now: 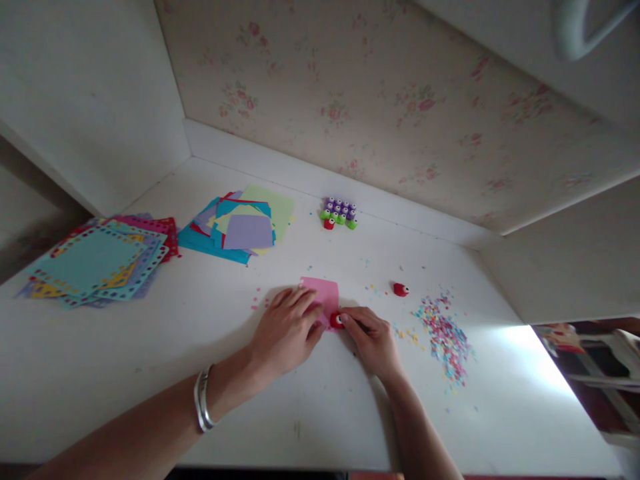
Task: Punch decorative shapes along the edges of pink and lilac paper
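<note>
A small pink sheet of paper (326, 293) lies on the white table. Spread over its left part, my left hand (287, 328) rests flat with the fingers extended. The fingers of my right hand (370, 339) are closed on a small red paper punch (335, 321), which sits at the sheet's lower right edge. A round white spot shows on top of this punch. Another red punch (401, 289) stands on the table to the right of the sheet, held by neither hand. A few pink paper bits lie left of my left hand.
Sheets with punched edges (95, 257) are piled at the far left. Plain coloured sheets (249, 231) lie beside them. Several purple, green and red punches (341, 208) stand grouped near the wall. Confetti (445, 340) is heaped at the right.
</note>
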`<action>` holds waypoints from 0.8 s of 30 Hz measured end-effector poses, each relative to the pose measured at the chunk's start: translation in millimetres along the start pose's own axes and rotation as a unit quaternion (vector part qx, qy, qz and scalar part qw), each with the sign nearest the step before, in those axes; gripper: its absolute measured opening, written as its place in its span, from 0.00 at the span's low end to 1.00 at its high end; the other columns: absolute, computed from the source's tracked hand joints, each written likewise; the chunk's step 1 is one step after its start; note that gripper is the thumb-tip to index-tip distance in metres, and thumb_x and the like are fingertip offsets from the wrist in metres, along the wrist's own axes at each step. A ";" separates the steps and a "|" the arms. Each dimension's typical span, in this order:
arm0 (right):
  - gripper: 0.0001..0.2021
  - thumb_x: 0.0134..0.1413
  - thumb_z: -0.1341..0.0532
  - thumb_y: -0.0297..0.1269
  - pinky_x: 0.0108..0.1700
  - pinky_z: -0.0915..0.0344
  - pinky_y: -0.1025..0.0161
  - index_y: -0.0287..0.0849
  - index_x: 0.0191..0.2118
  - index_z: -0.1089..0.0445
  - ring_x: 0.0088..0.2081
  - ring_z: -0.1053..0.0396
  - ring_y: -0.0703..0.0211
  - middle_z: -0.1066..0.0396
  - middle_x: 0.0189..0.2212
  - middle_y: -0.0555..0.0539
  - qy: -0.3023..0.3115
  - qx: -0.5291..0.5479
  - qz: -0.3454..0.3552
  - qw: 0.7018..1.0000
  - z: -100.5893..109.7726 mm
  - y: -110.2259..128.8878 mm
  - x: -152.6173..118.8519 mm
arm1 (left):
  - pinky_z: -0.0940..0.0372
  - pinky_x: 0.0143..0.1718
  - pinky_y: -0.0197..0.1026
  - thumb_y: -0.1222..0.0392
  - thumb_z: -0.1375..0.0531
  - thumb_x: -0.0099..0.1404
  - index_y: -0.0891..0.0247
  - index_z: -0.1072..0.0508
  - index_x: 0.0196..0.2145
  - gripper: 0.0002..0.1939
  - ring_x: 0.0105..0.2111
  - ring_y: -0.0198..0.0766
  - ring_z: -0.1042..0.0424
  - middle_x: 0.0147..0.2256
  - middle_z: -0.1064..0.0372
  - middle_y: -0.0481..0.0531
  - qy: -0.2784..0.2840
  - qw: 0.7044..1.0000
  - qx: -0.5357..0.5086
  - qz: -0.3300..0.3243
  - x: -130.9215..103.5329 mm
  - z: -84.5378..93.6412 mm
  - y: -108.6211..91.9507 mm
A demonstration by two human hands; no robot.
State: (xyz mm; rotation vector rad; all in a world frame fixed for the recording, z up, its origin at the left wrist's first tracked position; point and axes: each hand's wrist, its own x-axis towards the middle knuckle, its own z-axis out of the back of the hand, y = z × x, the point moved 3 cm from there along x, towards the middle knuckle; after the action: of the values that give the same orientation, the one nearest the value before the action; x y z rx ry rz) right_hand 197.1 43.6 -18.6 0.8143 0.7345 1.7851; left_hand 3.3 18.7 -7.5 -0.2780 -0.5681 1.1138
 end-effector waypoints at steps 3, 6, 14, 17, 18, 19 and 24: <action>0.07 0.63 0.38 0.40 0.45 0.28 0.55 0.52 0.40 0.21 0.40 0.24 0.54 0.20 0.37 0.49 0.001 0.001 -0.001 1.000 0.2 -0.2 -0.2 | 0.43 0.60 0.58 0.59 0.42 0.69 0.61 0.26 0.48 0.11 0.57 0.52 0.35 0.55 0.30 0.59 0.004 1.000 0.007 0.001 0.2 -0.4 0.2; 0.07 0.63 0.38 0.41 0.45 0.28 0.54 0.52 0.40 0.21 0.40 0.24 0.54 0.20 0.37 0.49 0.003 0.001 -0.003 1.000 0.3 -1.3 -0.7 | 0.43 0.60 0.58 0.59 0.42 0.69 0.61 0.26 0.48 0.12 0.58 0.52 0.35 0.55 0.30 0.59 0.003 1.000 0.003 0.001 -0.1 0.0 0.4; 0.08 0.63 0.38 0.41 0.45 0.29 0.56 0.51 0.40 0.21 0.40 0.25 0.55 0.20 0.38 0.49 -0.002 -0.004 -0.008 1.000 -0.5 -2.2 -0.9 | 0.43 0.60 0.57 0.59 0.43 0.69 0.60 0.26 0.47 0.11 0.58 0.51 0.35 0.54 0.30 0.58 0.005 1.000 0.002 -0.001 -0.1 0.6 0.1; 0.08 0.63 0.38 0.41 0.45 0.29 0.56 0.51 0.40 0.21 0.40 0.25 0.55 0.20 0.38 0.49 0.000 -0.003 -0.008 1.000 -0.8 -2.8 -0.9 | 0.43 0.60 0.57 0.59 0.42 0.69 0.60 0.26 0.47 0.10 0.58 0.51 0.35 0.54 0.30 0.57 0.005 1.000 0.000 -0.001 0.2 0.0 0.2; 0.08 0.63 0.38 0.41 0.46 0.30 0.56 0.51 0.40 0.21 0.40 0.25 0.55 0.20 0.38 0.49 0.003 -0.001 -0.008 1.000 -0.9 -3.3 -1.0 | 0.43 0.60 0.57 0.58 0.42 0.69 0.60 0.26 0.46 0.10 0.57 0.50 0.35 0.54 0.30 0.57 0.004 1.000 0.000 -0.001 0.2 0.0 0.2; 0.08 0.63 0.38 0.41 0.46 0.30 0.56 0.51 0.40 0.21 0.41 0.25 0.55 0.20 0.38 0.49 0.005 0.001 -0.009 1.000 -1.0 -3.8 -1.1 | 0.43 0.60 0.57 0.58 0.42 0.69 0.59 0.26 0.46 0.09 0.57 0.50 0.35 0.53 0.30 0.56 0.005 1.000 0.000 -0.001 0.3 -0.1 0.3; 0.08 0.63 0.38 0.41 0.46 0.30 0.57 0.51 0.40 0.21 0.41 0.25 0.56 0.20 0.38 0.50 0.008 0.002 -0.014 1.000 -1.0 -4.0 -1.6 | 0.43 0.60 0.57 0.58 0.42 0.69 0.59 0.26 0.46 0.09 0.57 0.50 0.35 0.53 0.30 0.56 0.004 1.000 -0.001 -0.003 -0.3 -0.2 0.7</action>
State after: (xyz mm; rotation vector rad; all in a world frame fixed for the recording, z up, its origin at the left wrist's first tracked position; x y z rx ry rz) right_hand 198.8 43.3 -22.7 0.7900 0.7560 1.7668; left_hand 2.8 18.8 -8.1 -0.2828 -0.5627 1.1055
